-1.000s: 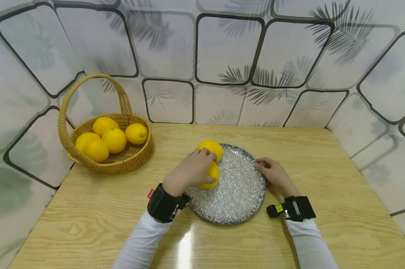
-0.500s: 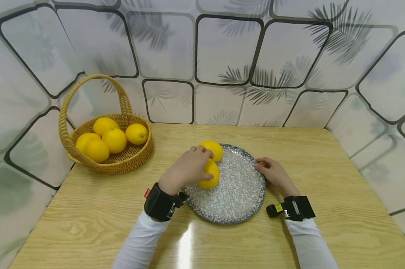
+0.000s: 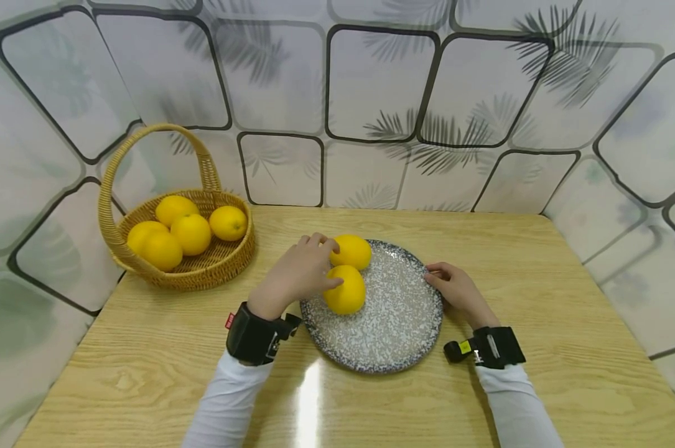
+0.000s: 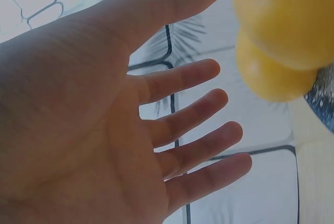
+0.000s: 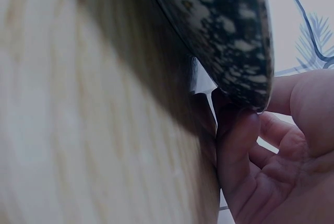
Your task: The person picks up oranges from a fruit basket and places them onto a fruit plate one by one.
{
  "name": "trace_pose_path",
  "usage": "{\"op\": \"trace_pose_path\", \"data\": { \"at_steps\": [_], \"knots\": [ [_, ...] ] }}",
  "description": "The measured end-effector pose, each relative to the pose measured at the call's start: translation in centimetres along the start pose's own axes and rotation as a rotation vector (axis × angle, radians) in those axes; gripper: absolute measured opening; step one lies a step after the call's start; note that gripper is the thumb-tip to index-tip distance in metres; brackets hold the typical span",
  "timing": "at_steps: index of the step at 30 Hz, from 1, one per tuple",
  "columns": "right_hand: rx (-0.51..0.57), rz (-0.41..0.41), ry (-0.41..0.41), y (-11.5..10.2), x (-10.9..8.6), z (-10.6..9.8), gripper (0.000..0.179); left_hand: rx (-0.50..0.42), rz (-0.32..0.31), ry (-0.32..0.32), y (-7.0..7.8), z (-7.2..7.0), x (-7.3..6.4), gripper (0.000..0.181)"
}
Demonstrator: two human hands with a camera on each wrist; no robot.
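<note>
Left hand eased off yellow fruit, right hand gripping speckled plate

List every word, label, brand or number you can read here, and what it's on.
No text is legible.
Red tag on the left wristband: pale marks, too small to read.
Yellow label beside the right wristband: dark mark, too small to read.
Speckled plate, lemons, wicker basket: no lettering visible.

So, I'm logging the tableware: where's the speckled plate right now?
In the head view, the speckled plate lies on the wooden table, just right of centre, with the wicker basket off to its left and two yellow fruits on its left side.
</note>
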State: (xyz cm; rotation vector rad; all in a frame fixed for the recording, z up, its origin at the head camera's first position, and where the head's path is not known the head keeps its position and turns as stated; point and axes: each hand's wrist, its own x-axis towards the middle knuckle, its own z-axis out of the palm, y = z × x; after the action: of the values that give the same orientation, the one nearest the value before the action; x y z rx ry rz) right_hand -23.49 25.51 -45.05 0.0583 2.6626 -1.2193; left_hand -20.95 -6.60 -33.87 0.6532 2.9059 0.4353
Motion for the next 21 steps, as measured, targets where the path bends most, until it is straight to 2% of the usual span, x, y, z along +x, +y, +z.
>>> {"op": "trace_pose_path", "data": {
  "at_steps": [6, 13, 21],
  "knots": [
    [0.0, -0.002, 0.001, 0.0, 0.0, 0.0, 0.049, -0.027, -0.016, 0.033, -0.9, -0.8, -0.4, 0.056],
    [0.001, 0.001, 0.002, 0.0, 0.0, 0.0, 0.049, -0.052, -0.053, 0.03, -1.8, -1.5, -0.7, 0.057],
    [-0.01, 0.007, 0.005, -0.2, 0.0, 0.0, 0.048, -0.064, -0.07, 0.042, -2.5, -1.7, -0.8, 0.057]
  ]
}}
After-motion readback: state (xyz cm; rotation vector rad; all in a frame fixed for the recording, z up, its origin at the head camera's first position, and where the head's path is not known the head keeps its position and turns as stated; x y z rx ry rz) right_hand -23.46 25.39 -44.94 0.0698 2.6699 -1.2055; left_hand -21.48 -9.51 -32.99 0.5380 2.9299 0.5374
